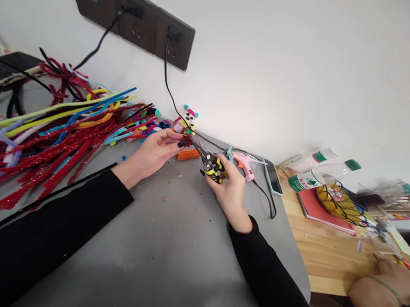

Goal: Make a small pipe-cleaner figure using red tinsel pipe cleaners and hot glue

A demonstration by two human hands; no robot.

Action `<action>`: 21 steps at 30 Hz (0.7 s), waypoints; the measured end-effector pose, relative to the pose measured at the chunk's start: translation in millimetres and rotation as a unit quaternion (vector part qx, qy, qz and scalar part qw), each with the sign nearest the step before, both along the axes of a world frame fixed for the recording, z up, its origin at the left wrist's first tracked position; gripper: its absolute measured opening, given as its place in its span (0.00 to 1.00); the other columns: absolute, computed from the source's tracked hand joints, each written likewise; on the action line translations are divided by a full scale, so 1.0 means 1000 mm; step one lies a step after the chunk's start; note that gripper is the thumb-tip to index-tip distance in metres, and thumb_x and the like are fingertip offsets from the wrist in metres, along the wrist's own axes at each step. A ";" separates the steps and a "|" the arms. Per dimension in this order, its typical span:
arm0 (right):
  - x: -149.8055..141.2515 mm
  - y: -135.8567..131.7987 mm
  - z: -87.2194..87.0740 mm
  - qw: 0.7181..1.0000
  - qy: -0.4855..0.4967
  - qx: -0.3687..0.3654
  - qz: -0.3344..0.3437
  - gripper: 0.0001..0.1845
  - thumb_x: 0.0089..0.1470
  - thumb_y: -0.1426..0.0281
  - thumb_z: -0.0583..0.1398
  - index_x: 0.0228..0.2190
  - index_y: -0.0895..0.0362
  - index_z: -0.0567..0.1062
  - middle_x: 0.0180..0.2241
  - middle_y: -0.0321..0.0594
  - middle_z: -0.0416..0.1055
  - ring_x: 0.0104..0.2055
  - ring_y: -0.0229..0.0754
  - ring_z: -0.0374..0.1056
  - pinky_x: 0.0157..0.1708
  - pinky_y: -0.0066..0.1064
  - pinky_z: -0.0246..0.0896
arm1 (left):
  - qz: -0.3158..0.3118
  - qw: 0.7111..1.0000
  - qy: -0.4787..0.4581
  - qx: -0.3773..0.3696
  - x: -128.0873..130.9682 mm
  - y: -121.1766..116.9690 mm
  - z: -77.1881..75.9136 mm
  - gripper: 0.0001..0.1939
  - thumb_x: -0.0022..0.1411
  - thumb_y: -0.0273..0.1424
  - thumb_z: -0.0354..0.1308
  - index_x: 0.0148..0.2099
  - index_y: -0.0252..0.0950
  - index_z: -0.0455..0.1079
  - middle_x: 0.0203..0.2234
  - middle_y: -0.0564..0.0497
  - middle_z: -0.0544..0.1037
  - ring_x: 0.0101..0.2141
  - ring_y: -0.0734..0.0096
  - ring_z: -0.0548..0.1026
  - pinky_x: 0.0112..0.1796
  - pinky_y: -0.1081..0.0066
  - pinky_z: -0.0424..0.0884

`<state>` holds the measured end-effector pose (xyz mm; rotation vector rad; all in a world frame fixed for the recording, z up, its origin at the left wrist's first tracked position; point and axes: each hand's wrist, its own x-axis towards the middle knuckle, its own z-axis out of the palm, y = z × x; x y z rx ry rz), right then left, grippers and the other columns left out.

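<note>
My left hand (149, 154) pinches a small dark red fuzzy piece (188, 140), seemingly pipe cleaner, between thumb and fingers. Wrapped around the black-and-yellow handles of pliers (208, 161) is my right hand (232, 191). The pliers' narrow jaws reach the red piece; whether they grip it cannot be made out. Just below lies a flat orange bundle (187, 154) on the grey table (169, 253). Behind my fingers stands a small colourful fuzzy figure (189, 115). A pink glue gun (244, 165) rests to the right of the pliers.
Many pipe cleaners (82, 138) pile up at left. Cords run from the wall sockets (141, 23). A phone (273, 177) lies at the table's right edge. On the wooden table (312, 258) are plastic bottles (309, 179), a red folder (319, 209) and another person's hand (383, 281).
</note>
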<state>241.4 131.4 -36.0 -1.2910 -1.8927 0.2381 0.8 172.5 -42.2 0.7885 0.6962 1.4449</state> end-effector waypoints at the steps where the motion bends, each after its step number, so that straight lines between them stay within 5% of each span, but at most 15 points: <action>1: 0.000 0.000 -0.001 1.000 -0.001 0.003 -0.003 0.24 0.54 0.69 0.66 0.54 0.56 0.79 0.47 0.45 0.82 0.39 0.45 0.75 0.34 0.34 0.73 | -0.002 1.000 0.002 -0.001 0.000 0.000 0.000 0.23 0.36 0.31 0.86 0.33 0.36 0.78 0.34 0.53 0.81 0.39 0.69 0.81 0.51 0.64 0.80; 9: 0.008 0.004 0.006 0.999 0.015 0.043 -0.006 0.21 0.55 0.68 0.66 0.52 0.55 0.79 0.47 0.45 0.82 0.48 0.48 0.76 0.43 0.37 0.75 | 0.019 0.999 -0.015 -0.027 0.001 -0.002 0.007 0.17 0.46 0.26 0.81 0.36 0.36 0.77 0.34 0.52 0.82 0.41 0.67 0.81 0.53 0.63 0.79; 16: 0.023 0.003 0.020 0.962 -0.175 -0.064 0.201 0.34 0.54 0.64 0.70 0.62 0.51 0.73 0.52 0.47 0.77 0.53 0.54 0.73 0.56 0.49 0.69 | 0.050 0.994 -0.051 -0.085 -0.002 -0.002 0.017 0.04 0.69 0.24 0.63 0.39 0.38 0.75 0.33 0.53 0.83 0.38 0.70 0.79 0.49 0.66 0.75; 21: 0.017 -0.003 0.023 0.946 -0.204 -0.087 0.238 0.35 0.55 0.61 0.72 0.62 0.50 0.73 0.53 0.48 0.74 0.54 0.54 0.70 0.57 0.50 0.69 | 0.063 0.996 -0.017 -0.062 -0.002 0.000 0.011 0.05 0.64 0.26 0.69 0.39 0.37 0.75 0.32 0.51 0.82 0.34 0.69 0.77 0.44 0.65 0.74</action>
